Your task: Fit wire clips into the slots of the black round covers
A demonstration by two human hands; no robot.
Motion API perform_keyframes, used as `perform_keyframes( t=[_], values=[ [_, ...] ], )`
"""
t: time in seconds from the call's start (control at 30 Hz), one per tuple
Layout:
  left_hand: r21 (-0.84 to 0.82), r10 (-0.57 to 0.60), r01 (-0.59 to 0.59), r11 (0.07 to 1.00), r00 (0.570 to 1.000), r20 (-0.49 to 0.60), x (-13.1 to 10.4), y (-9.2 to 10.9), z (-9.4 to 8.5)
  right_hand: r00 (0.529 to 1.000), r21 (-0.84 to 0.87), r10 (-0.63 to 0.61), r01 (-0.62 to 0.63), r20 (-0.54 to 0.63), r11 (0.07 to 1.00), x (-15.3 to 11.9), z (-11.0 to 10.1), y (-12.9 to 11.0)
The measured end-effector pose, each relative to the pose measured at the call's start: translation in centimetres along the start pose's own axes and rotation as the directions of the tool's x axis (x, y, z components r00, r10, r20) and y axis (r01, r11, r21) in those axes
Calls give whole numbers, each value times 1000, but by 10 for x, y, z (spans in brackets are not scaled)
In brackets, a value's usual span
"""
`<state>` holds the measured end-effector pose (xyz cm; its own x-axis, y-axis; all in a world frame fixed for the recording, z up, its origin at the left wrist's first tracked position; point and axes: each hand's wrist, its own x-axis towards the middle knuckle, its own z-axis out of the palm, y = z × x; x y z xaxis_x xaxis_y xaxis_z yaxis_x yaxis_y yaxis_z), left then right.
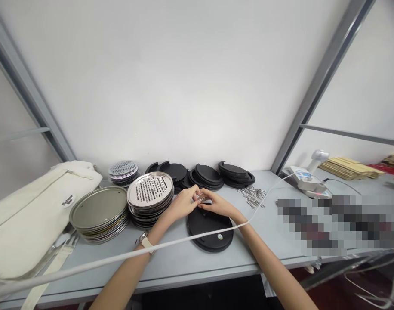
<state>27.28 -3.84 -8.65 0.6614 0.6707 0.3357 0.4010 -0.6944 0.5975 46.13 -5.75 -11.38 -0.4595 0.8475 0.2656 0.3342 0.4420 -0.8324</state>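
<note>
Above the far edge of a round black disc point(213, 230) with a small sticker, my two hands meet at the fingertips. My left hand point(186, 202) and my right hand point(219, 204) pinch a small bent metal wire piece point(201, 198) between them. Its exact shape is partly covered by my fingers. The disc lies flat on the grey table point(171, 262) between my forearms. Similar wire pieces lie in a loose pile point(252, 196) to the right, beyond my right hand.
Left stand stacks of perforated metal discs point(150, 191), plain metal discs point(100, 209) and a cream bag point(32, 215). Black disc stacks point(237, 172) line the wall. A white cable point(119, 257) crosses in front of my forearms. A scanner point(316, 159) and wooden pieces point(348, 167) sit right.
</note>
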Motion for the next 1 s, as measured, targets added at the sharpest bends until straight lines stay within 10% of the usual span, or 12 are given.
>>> perform_keyframes(
  t=[0.5, 1.0],
  values=[
    [-71, -9, 10, 997, 1000, 14, 3, -3, 5, 955, -97, -34, 5, -295, 995, -9, -7, 5],
    [-129, -50, 73, 989, 984, 173, 3, -11, 8, 963, 14, 77, -75, -259, 997, -9, 3, 1]
  ],
)
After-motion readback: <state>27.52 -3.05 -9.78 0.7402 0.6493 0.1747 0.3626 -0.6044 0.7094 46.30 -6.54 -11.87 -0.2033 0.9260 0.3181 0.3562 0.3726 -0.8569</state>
